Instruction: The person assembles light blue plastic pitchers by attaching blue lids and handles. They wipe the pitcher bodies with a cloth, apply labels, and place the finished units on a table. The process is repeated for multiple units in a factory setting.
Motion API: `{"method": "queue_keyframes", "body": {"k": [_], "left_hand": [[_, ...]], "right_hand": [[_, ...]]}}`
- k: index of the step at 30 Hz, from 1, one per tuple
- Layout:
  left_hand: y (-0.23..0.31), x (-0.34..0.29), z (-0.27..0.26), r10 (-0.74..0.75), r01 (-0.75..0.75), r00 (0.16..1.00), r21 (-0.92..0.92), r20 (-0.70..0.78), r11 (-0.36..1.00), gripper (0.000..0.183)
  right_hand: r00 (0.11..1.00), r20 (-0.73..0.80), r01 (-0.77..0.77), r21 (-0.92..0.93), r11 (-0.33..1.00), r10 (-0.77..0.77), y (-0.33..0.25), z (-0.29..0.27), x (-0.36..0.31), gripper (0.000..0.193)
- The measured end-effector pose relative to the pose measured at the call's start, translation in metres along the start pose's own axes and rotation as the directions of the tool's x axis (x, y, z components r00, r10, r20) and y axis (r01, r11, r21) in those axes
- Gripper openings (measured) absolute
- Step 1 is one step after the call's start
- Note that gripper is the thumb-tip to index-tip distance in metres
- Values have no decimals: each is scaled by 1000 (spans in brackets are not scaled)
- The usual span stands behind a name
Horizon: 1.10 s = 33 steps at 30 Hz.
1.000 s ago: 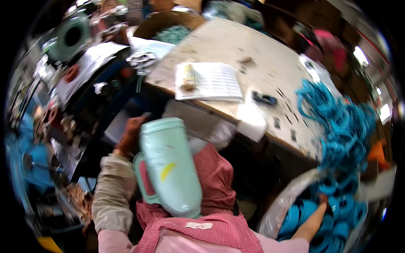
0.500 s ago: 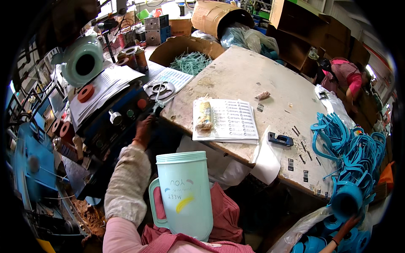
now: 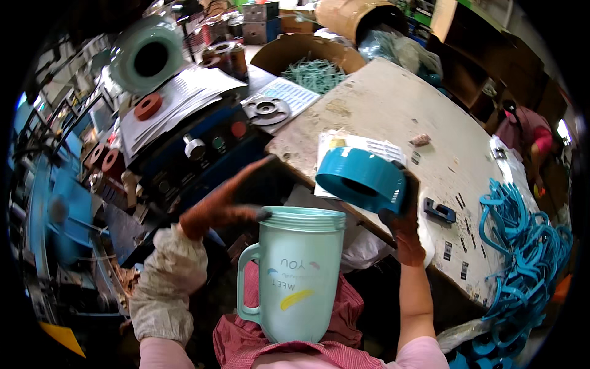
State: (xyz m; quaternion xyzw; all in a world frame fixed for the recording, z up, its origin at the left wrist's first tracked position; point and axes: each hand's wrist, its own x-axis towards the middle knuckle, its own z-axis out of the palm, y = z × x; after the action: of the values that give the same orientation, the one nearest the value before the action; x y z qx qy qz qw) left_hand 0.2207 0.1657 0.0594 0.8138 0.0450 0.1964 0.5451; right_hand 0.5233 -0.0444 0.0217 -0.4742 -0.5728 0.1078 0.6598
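Gripping the wall of a blue ring (image 3: 362, 165), my right hand (image 3: 407, 224) has its fingers closed round the near right side, holding it tilted in the air above and to the right of the jug. My left hand (image 3: 221, 208) is wide open and has hold of nothing: the fingers point up and away, and the thumb comes right by the rim of the pale green jug (image 3: 304, 252), though I cannot tell whether it touches. The jug stands mouth up on the red cloth (image 3: 350, 307) over my lap, handle (image 3: 242, 283) toward my left. Beyond it is the table (image 3: 393, 98), with papers (image 3: 384, 146) partly behind the ring and tangled blue straps (image 3: 528, 252) hanging at the right.
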Motion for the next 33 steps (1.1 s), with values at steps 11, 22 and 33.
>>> {"method": "queue_keyframes", "body": {"k": [11,22,33], "left_hand": [[-12,-49,40,-208,-10,932,-593,-297,805,151],[-40,-55,43,-72,-125,920,-462,-386,878,142],[-43,-60,55,-30,-166,857,-332,-514,928,125]], "right_hand": [[993,104,-71,248,966,47,-13,123,7,38],[988,95,-146,272,951,125,-29,135,14,45],[980,169,-138,190,972,106,-32,136,22,44]]}}
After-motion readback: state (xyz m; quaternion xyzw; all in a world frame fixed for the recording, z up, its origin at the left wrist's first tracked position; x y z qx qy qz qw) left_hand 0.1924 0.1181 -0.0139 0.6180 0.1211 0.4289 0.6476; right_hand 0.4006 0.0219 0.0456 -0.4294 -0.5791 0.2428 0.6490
